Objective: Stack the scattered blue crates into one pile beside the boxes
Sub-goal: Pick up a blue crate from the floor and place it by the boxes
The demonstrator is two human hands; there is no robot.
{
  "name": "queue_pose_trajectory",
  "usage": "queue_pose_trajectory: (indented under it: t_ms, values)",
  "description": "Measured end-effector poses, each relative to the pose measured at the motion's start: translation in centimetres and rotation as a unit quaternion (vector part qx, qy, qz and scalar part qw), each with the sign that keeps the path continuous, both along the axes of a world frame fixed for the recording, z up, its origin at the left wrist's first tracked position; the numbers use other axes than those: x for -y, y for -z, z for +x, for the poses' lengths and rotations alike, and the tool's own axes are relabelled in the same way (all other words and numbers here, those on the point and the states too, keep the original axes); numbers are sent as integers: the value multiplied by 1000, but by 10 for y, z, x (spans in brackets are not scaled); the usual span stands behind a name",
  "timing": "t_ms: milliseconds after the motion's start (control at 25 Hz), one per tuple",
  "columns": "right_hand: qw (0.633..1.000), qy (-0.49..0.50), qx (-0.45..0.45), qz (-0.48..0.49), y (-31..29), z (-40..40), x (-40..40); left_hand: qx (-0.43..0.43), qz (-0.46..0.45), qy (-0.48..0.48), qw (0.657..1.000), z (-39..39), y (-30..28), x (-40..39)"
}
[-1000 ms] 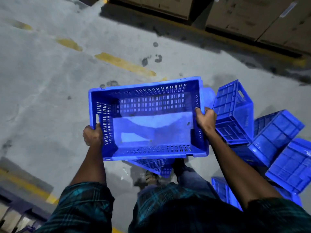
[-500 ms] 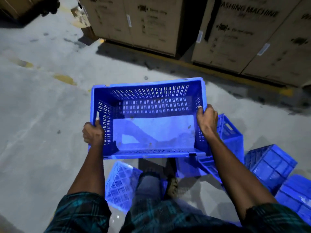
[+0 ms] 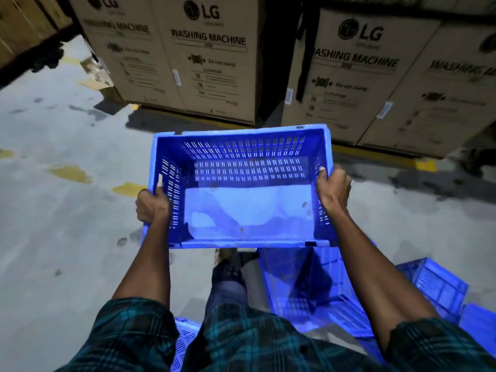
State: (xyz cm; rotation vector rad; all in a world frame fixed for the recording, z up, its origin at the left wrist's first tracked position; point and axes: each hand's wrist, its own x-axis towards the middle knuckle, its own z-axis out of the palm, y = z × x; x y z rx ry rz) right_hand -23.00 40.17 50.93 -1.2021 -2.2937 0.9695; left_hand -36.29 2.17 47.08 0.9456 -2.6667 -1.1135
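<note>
Concrete warehouse floor with worn yellow markings runs up to LG washing machine boxes along the far side. No pile is visible beside them; judged early in the task. Left hand has its fingers wrapped around the left rim of 1 blue crate, held level and upright above the floor, just short of the boxes. Right hand clamps the right rim, forearm extended. Scattered crates lie tipped at lower right, unstacked.

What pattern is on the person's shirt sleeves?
A dark teal-and-black plaid on both sleeves, seen best in the head view, the only view here.
</note>
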Motion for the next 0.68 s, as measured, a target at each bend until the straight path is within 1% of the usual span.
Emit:
queue_pose_trajectory:
  t_ms: [80, 160, 280, 360, 480, 600, 680]
  values:
    - [1000, 13, 10, -3, 18, -33, -6, 16, 13, 18, 1000, -43, 18, -14]
    - [998, 43, 34, -6, 34, -69, -9, 51, 12, 38, 998, -88, 34, -23]
    - [996, 57, 63, -25, 40, -122, -9, 89, 13, 68, 994, -146, 33, -33]
    - [995, 65, 68, -46, 38, -160, -14, 81, 12, 89, 993, -192, 28, -43]
    - [994, 69, 71, -46, 36, -210, -28, 86, -14, 105, 991, -248, 26, -54]
    - [995, 66, 60, -50, 34, -249, -46, 88, 0, 106, 990, -289, 27, -75]
    - [993, 76, 69, -53, 40, -270, -62, 84, 2, 113, 990, -318, 33, -95]
